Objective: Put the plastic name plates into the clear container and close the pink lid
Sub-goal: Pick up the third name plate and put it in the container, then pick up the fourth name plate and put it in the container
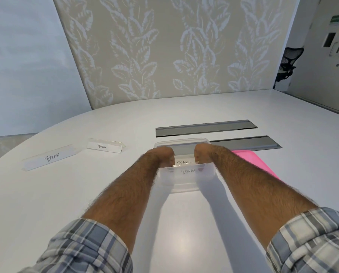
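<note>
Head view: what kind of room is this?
Likely an office meeting room: a large white table with grey cable hatches, a mesh office chair by the doorway, patterned wall panel.

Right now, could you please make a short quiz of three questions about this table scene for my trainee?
1. True or false: the pink lid is already closed on the clear container.
2. How many name plates lie on the table outside the container?
A. none
B. two
C. four
3. Fill in: both the left hand and the right hand reach into the ____.

Key
1. False: the lid lies on the table, to the right of the container.
2. B: the Bear plate and the Penguin plate.
3. Clear container.
</note>
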{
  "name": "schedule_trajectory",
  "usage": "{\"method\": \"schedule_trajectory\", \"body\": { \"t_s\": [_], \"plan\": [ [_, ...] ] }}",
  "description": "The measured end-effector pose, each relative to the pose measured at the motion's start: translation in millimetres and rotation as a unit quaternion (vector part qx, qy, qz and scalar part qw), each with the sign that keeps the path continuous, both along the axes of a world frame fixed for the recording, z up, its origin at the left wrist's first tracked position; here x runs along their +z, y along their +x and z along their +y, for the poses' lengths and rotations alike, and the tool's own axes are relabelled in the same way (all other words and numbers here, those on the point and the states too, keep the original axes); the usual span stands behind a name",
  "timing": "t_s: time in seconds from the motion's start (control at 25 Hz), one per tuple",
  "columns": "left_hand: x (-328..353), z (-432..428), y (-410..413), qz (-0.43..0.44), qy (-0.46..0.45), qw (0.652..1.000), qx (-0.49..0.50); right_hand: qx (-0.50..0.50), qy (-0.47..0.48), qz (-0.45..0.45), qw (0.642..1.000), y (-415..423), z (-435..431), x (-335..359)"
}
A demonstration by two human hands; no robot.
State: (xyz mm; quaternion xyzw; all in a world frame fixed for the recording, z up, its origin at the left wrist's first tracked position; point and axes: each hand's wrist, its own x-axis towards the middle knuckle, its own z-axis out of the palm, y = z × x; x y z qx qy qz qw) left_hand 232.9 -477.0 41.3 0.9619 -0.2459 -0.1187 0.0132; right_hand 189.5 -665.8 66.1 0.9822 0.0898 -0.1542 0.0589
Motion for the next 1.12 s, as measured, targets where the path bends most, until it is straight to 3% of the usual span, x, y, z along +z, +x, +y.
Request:
{"method": "schedule_trajectory", "body": {
  "t_s": [0.28,0.48,0.6,0.8,1.12],
  "plan": [
    [14.5,15.6,-7.8,-0.011,-0.092,0.996,0.007,-0.02,0.011,-0.03,0.999,-5.9,7.0,9.4],
    [38.0,55.6,-24.9,-0.095,-0.172,0.98,0.04,-0.05,0.066,-0.1,0.992,-7.2,17.3,22.6],
    [48.5,97.8,-37.7,-0.159,-0.17,0.97,0.074,-0.039,0.077,-0.133,0.987,-7.7,40.3,30.5],
    [58.5,189.1,-50.7,-0.184,-0.124,0.968,0.116,0.008,0.116,-0.181,0.977,-1.2,94.4,40.7],
    [69.8,351.4,-58.9,-0.262,-0.103,0.94,0.191,0.038,0.148,-0.18,0.972,24.6,218.9,45.7]
  ]
}}
